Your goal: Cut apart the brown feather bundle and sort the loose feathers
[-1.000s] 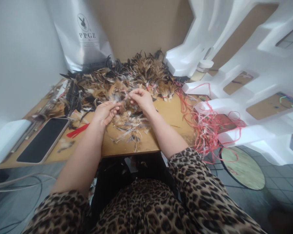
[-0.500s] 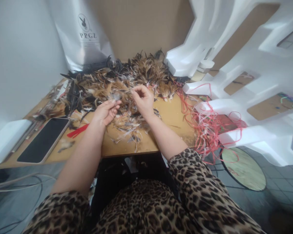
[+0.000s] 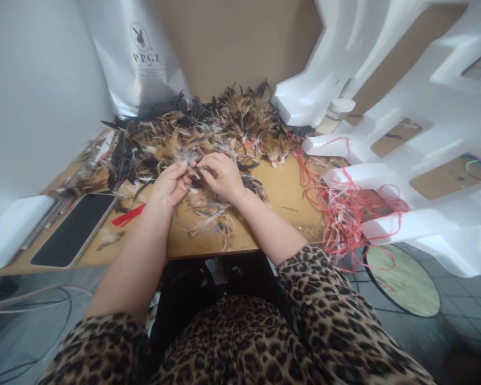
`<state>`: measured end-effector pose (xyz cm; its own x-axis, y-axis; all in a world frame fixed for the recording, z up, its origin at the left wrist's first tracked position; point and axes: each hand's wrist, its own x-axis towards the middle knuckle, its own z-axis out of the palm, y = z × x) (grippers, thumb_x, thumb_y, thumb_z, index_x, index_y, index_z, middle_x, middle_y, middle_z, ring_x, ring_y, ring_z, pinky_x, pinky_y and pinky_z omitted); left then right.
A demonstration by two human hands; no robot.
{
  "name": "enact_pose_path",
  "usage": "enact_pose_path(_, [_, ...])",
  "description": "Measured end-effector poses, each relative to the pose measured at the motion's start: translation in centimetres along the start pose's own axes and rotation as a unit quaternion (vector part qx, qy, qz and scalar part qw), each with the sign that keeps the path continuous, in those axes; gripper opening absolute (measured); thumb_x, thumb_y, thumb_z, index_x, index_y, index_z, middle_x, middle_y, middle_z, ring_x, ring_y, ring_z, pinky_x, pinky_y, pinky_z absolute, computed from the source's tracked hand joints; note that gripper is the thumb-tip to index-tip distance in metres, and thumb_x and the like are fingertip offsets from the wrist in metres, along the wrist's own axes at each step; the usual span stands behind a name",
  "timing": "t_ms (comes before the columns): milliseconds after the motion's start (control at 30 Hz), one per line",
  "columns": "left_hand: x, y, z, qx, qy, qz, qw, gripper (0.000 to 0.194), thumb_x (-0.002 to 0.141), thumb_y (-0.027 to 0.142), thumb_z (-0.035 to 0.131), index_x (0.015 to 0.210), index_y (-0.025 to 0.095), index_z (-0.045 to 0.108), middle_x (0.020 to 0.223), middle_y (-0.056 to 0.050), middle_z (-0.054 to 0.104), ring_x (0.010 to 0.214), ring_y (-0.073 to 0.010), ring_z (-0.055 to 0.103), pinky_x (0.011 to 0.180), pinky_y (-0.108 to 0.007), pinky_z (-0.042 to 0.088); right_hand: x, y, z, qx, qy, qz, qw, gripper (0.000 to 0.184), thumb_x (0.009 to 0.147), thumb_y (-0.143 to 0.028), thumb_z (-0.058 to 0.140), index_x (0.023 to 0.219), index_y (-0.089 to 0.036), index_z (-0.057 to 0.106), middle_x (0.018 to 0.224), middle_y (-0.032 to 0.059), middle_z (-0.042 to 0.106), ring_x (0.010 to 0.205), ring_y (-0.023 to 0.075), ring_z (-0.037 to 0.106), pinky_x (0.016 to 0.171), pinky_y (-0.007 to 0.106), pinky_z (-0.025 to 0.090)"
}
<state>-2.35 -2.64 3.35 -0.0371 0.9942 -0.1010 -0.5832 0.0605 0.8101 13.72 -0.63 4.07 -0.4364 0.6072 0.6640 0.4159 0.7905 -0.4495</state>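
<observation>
My left hand (image 3: 171, 184) pinches a pale, fluffy-based feather (image 3: 189, 156) between thumb and fingertips, its other fingers curled. Close against those fingertips is my right hand (image 3: 223, 176), thumb and forefinger pressed together; what lies between them is too small to make out. Behind both hands spreads a heap of brown and black feathers (image 3: 164, 136). Loose feather scraps (image 3: 214, 216) lie on the wooden table (image 3: 280, 184) below the hands. A red strip (image 3: 128, 215) sits beside my left forearm.
A phone (image 3: 74, 230) and a white box (image 3: 14, 230) lie at the left. A silver bag (image 3: 148, 80) stands behind the heap. Tangled red string (image 3: 344, 219) hangs over the right edge, by white moulded foam pieces (image 3: 417, 230). A round disc (image 3: 401, 278) is near the floor.
My right hand has come left and slightly down, from above the heap to my left fingertips. My left hand has stayed nearly in place with the feather.
</observation>
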Motion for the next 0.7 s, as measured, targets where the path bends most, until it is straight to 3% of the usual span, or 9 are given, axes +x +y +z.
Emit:
enact_pose_path(100, [-0.06, -0.10, 0.14, 0.036, 0.012, 0.030, 0.999, 0.005, 0.071, 0.012, 0.068, 0.072, 0.012, 0.063, 0.071, -0.003, 0.068, 0.054, -0.0054, 0.059, 0.045, -0.011, 0.043, 0.38, 0.50, -0.22, 0.116, 0.002, 0.132, 0.984, 0.023, 0.083, -0.033, 0.051, 0.086, -0.014, 0.064, 0.085, 0.0046, 0.064, 0.077, 0.0130, 0.056, 0.072, 0.025, 0.043])
enact_pose_path(200, [-0.23, -0.49, 0.46, 0.067, 0.013, 0.056, 0.996, 0.010, 0.067, 0.014, 0.072, 0.068, 0.012, 0.062, 0.070, -0.004, 0.068, 0.058, -0.0076, 0.061, 0.050, -0.014, 0.046, 0.50, 0.82, -0.20, 0.269, -0.061, 0.264, 0.924, 0.033, 0.075, -0.046, 0.060, 0.070, -0.013, 0.062, 0.060, -0.0015, 0.057, 0.052, 0.0066, 0.046, 0.052, 0.020, 0.037])
enact_pose_path(267, [-0.32, -0.75, 0.64, 0.082, 0.016, 0.061, 0.995, 0.014, 0.064, 0.016, 0.075, 0.065, 0.011, 0.061, 0.068, -0.005, 0.068, 0.058, -0.0082, 0.061, 0.052, -0.014, 0.047, 0.41, 0.79, 0.05, 0.352, -0.106, 0.312, 0.876, 0.036, 0.067, -0.049, 0.067, 0.066, -0.013, 0.059, 0.052, -0.0047, 0.052, 0.043, 0.0035, 0.038, 0.045, 0.018, 0.031])
enact_pose_path(367, [-0.34, -0.97, 0.70, 0.094, 0.010, 0.062, 0.994, 0.018, 0.060, 0.018, 0.078, 0.064, 0.011, 0.061, 0.070, -0.006, 0.069, 0.059, -0.0089, 0.062, 0.054, -0.015, 0.048, 0.30, 0.58, 0.47, 0.422, -0.131, 0.338, 0.831, 0.033, 0.061, -0.040, 0.075, 0.063, -0.012, 0.057, 0.048, -0.0064, 0.051, 0.038, 0.0013, 0.034, 0.040, 0.016, 0.029])
enact_pose_path(567, [-0.36, -0.76, 0.54, 0.079, -0.001, 0.044, 0.996, 0.015, 0.065, 0.017, 0.074, 0.075, 0.010, 0.066, 0.073, -0.006, 0.070, 0.063, -0.0095, 0.065, 0.054, -0.013, 0.049, 0.68, 0.54, 0.15, 0.442, -0.020, 0.368, 0.818, 0.016, 0.070, -0.025, 0.069, 0.071, -0.013, 0.058, 0.057, -0.0035, 0.062, 0.040, 0.0025, 0.045, 0.036, 0.013, 0.029])
enact_pose_path(700, [-0.46, -0.73, 0.67, 0.087, -0.007, 0.001, 0.996, 0.011, 0.069, 0.013, 0.070, 0.078, 0.008, 0.065, 0.079, -0.009, 0.071, 0.062, -0.0094, 0.066, 0.052, -0.013, 0.049, 0.82, 0.33, -0.01, 0.461, 0.028, 0.373, 0.804, 0.014, 0.071, -0.025, 0.068, 0.070, -0.015, 0.057, 0.047, -0.0077, 0.053, 0.037, 0.0018, 0.040, 0.036, 0.013, 0.027])
